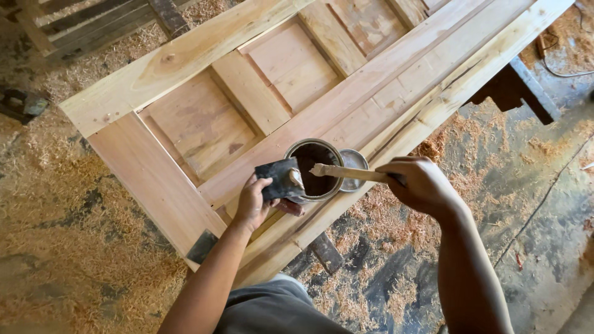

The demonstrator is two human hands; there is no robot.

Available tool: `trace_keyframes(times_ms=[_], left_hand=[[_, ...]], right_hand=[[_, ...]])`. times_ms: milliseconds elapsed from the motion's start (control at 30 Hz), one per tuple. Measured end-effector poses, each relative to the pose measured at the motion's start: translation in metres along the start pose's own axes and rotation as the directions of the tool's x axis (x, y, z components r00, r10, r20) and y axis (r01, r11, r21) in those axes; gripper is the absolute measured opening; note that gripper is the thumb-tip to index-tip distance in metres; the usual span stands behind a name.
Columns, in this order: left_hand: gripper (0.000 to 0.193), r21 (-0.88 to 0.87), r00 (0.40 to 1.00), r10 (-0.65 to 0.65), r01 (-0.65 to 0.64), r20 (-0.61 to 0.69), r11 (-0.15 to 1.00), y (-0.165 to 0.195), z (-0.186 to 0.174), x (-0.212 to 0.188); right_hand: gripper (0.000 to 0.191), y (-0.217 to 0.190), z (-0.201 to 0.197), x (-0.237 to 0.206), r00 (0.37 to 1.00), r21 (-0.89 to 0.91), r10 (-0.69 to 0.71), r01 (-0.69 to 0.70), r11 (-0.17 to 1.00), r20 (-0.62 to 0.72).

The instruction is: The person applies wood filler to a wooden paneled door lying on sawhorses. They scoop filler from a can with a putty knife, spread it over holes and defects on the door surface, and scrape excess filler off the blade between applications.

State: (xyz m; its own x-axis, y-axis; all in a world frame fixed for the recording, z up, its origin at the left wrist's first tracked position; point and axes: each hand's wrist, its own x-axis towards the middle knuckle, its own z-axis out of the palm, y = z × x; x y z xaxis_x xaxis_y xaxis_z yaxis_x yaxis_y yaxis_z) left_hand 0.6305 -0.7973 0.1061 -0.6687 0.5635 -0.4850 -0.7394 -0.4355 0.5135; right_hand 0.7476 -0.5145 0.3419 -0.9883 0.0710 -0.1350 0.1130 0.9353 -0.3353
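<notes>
Tin [314,170] on door | left hand [252,204] grips pad [281,178] | right hand [422,184] grips stick [348,173]

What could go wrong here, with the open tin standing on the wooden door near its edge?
The open tin stands close to the edge of the door; a push from the stick in the right hand might tip it, spilling dark liquid on bare wood. The stick's loaded tip may drip while it passes to the dark pad in the left hand. The lid could slide off.
</notes>
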Motion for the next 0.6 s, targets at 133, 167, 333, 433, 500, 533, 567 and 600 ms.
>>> trace_keyframes(times_ms=[133, 167, 333, 433, 500, 533, 567, 600], left_hand=[[0.025, -0.075, 0.988, -0.105, 0.113, 0.11, 0.991, -0.009, 0.034, 0.002], [0.024, -0.114, 0.982, -0.142, 0.156, 0.124, 0.981, -0.009, 0.041, -0.001], [0.023, -0.269, 0.965, -0.185, 0.23, 0.184, 0.935, -0.004, 0.067, -0.017], [0.022, -0.293, 0.968, -0.195, 0.234, 0.157, 0.927, 0.001, 0.075, -0.024], [0.02, -0.324, 0.975, -0.187, 0.217, 0.123, 0.921, 0.002, 0.077, -0.025], [0.021, -0.328, 0.973, -0.172, 0.214, 0.153, 0.92, 0.004, 0.076, -0.026], [0.022, -0.332, 0.97, -0.159, 0.213, 0.182, 0.919, 0.005, 0.075, -0.025], [0.023, -0.336, 0.966, -0.148, 0.214, 0.21, 0.917, 0.006, 0.073, -0.026]], right_hand=[[0.014, -0.005, 0.0, -0.037, 0.971, 0.038, -0.133, 0.143, 0.989, -0.2], [0.014, -0.004, 0.006, -0.043, 0.962, -0.009, -0.137, 0.139, 0.99, -0.237], [0.019, 0.005, 0.046, -0.061, 0.875, -0.147, -0.217, 0.169, 0.975, -0.433], [0.017, -0.004, 0.083, -0.066, 0.775, -0.175, -0.273, 0.209, 0.962, -0.57], [0.017, -0.011, 0.102, -0.069, 0.735, -0.149, -0.247, 0.198, 0.969, -0.631], [0.017, -0.013, 0.106, -0.072, 0.743, -0.14, -0.227, 0.179, 0.974, -0.63], [0.017, -0.015, 0.109, -0.075, 0.752, -0.13, -0.206, 0.159, 0.979, -0.626], [0.017, -0.016, 0.108, -0.078, 0.762, -0.121, -0.182, 0.136, 0.983, -0.622]])
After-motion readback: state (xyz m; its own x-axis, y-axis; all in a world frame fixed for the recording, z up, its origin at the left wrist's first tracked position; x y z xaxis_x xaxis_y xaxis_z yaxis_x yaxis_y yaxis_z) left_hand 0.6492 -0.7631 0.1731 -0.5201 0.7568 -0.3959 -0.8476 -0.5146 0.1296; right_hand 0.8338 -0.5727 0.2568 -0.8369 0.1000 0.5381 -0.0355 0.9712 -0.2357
